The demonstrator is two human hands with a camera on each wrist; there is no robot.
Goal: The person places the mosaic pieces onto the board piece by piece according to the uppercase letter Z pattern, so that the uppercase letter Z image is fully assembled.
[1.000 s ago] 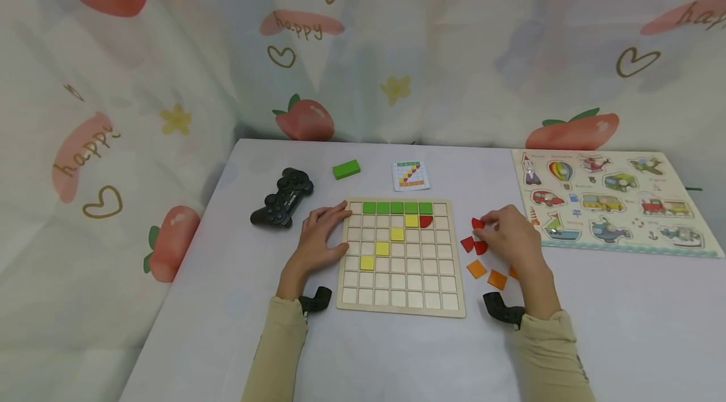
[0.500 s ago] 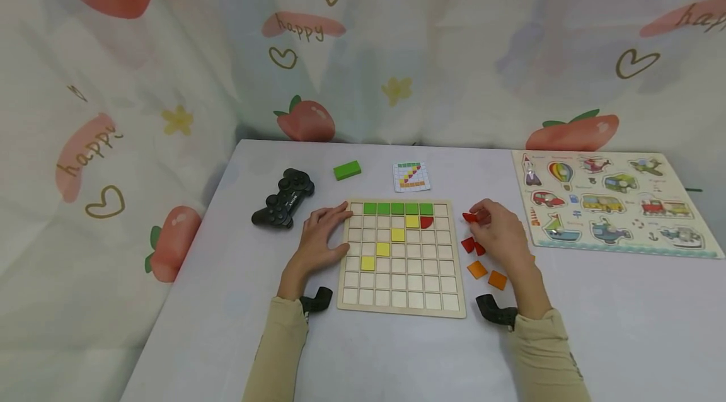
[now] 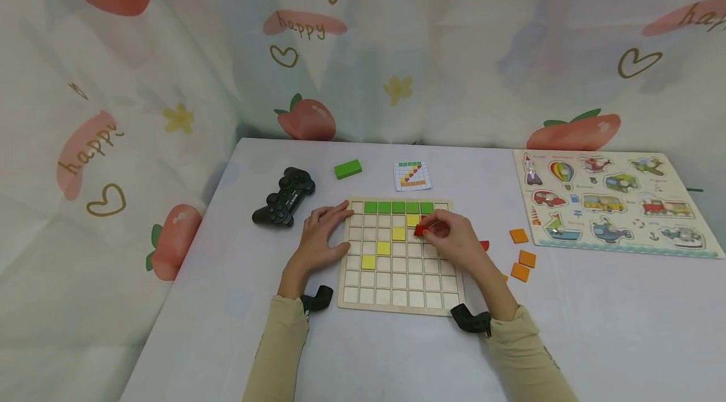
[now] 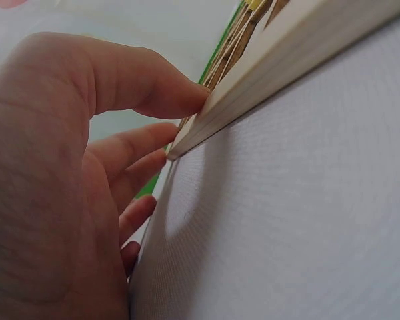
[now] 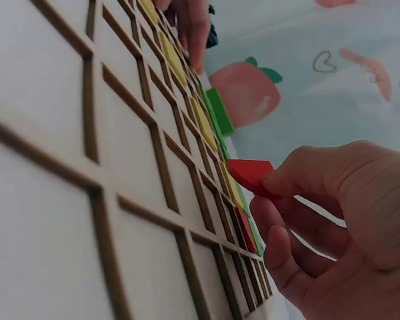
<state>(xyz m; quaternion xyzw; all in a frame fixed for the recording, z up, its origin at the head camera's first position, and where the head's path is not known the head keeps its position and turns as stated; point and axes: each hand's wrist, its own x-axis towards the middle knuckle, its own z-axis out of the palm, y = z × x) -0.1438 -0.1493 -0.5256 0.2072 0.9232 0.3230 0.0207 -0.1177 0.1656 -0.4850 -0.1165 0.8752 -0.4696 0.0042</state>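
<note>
My right hand point(image 3: 454, 241) pinches a red quarter-round tile point(image 5: 252, 175) between thumb and fingertips, close over the wooden grid board point(image 3: 399, 281). In the head view the tile overlaps the cells to the right of the second yellow tile point(image 3: 399, 234) from the top. Another red tile point(image 5: 244, 230) sits in the grid near the green row, covered by the hand in the head view. Along the board's left edge rests my left hand point(image 3: 317, 241), its thumb point(image 4: 167, 97) touching the wooden rim and its fingers stretched out. Green tiles point(image 3: 399, 207) line the top row; yellow ones run diagonally.
Right of the board lie several orange tiles point(image 3: 527, 259) and a red tile point(image 3: 484, 245), partly behind the right arm. Behind it are a pattern card point(image 3: 412, 176) and a green block point(image 3: 348, 168). A black game controller point(image 3: 283, 197) and a picture puzzle board point(image 3: 635, 247) flank it.
My right hand picked up a red tile from the loose pieces and carried it left over the board. The orange tiles, previously partly covered, now show more. My left hand stayed in place.
</note>
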